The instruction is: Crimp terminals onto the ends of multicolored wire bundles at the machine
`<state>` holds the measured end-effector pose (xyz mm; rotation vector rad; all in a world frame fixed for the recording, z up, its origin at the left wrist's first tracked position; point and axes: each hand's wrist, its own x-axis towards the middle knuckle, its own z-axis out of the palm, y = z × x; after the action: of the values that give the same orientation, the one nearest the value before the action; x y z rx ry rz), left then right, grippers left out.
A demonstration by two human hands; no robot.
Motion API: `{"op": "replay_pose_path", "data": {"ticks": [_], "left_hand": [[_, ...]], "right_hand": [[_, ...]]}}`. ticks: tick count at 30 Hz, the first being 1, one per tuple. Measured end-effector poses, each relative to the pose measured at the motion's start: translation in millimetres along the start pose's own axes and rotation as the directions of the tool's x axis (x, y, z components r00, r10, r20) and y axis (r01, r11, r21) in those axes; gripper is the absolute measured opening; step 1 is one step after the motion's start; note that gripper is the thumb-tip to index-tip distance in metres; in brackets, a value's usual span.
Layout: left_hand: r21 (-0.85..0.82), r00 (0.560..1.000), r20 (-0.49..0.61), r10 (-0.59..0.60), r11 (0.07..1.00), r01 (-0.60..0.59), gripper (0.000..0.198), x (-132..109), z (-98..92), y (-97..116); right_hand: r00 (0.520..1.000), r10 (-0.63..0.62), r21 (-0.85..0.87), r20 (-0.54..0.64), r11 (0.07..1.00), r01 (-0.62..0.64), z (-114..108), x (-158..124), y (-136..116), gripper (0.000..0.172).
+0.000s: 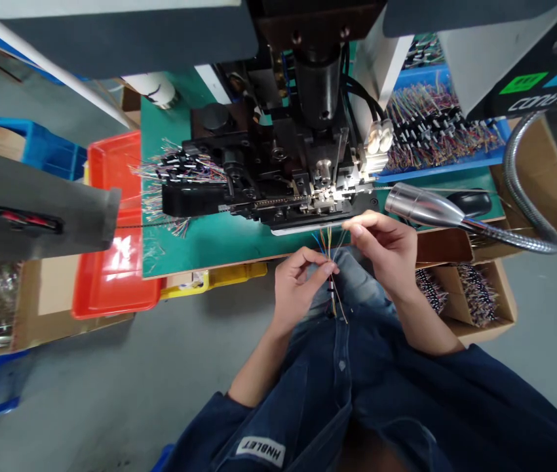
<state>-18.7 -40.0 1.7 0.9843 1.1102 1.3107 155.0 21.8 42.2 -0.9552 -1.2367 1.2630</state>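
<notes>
here we were, our left hand point(301, 288) and right hand point(381, 252) pinching a thin bunch of colored wires point(330, 246) at center, by the machine point(278, 170); more bundles point(430, 128) looked done in the blue tray point(438, 158) upper right.

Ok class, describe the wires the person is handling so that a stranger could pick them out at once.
Start at the black wire machine on the green board. Just below the board's near edge, the left hand and right hand meet at a small loose bunch of thin coloured wires. Unlike the wires racked in the blue tray, this bunch is held in the fingers.
</notes>
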Motion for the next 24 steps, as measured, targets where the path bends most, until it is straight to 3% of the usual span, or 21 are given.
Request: {"op": "replay_pose_path", "data": {"ticks": [7,12,24], "left_hand": [[0.041,0.997,-0.053,0.063,0.997,-0.061,0.014,3,-3.6,0],[0.035,0.993,-0.019,0.115,0.993,-0.114,0.012,3,-4.6,-2],[0.024,0.992,-0.099,0.081,0.997,-0.079,0.021,-3,6.7,-4]], "right_hand": [[0.972,0.089,-0.018,0.219,0.996,-0.087,-1,-10,2,0.017],[0.97,0.052,-0.023,0.238,0.999,-0.048,1,-11,4,0.016],[0.972,0.061,0.0,0.229,0.998,-0.062,0,-7,3,0.018]]}}
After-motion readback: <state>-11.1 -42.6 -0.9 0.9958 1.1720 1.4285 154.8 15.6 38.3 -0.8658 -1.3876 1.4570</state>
